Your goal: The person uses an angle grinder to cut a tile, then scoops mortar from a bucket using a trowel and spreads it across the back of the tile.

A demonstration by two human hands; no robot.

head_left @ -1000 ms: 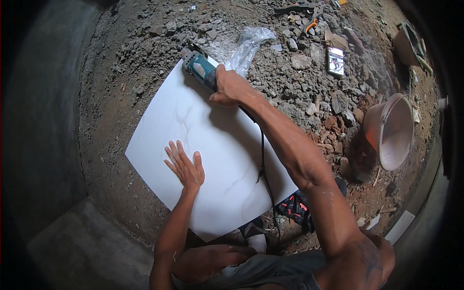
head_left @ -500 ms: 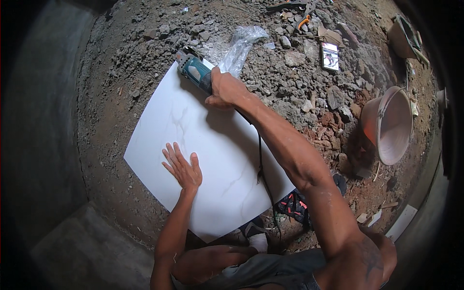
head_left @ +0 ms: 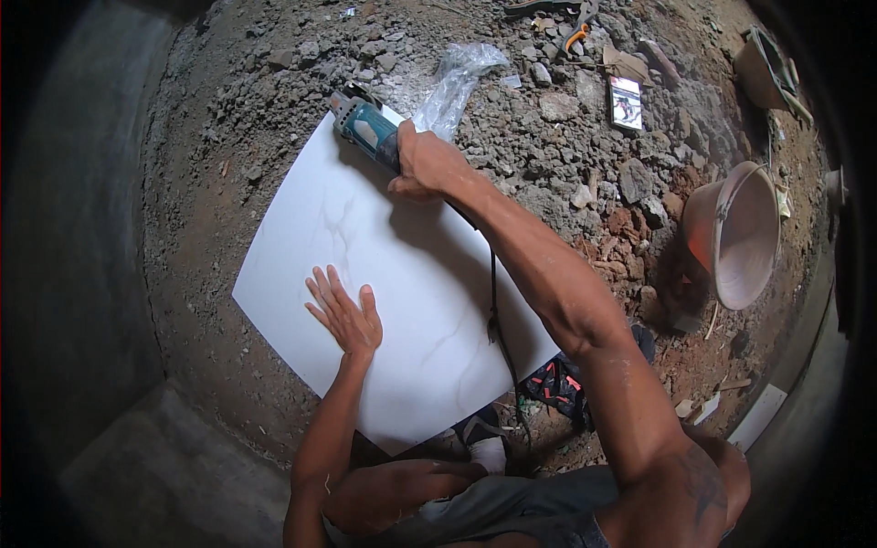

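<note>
A large white tile [head_left: 411,365] with faint grey veining lies in front of me, one corner pointing toward my legs. My left hand [head_left: 345,310] rests flat on it, fingers spread. My right hand [head_left: 427,164] is wrapped round the body of a teal angle grinder [head_left: 367,131]. The grinder's head sits at the far corner of the tile; whether its disc touches the tile I cannot tell. From the grinder a black power cord [head_left: 494,292] runs beneath my right forearm and across the tile toward my feet.
Crumpled clear plastic [head_left: 457,87] lies beside the tile's far edge on rubble. Farther right are orange-handled pliers [head_left: 575,36], a small box [head_left: 626,103], a bucket [head_left: 744,237] and another container [head_left: 760,73]. A concrete wall [head_left: 82,228] stands at left.
The grinder's head has shifted very slightly toward the far left at the tile's corner. My left hand stays on the tile, almost unmoved.
</note>
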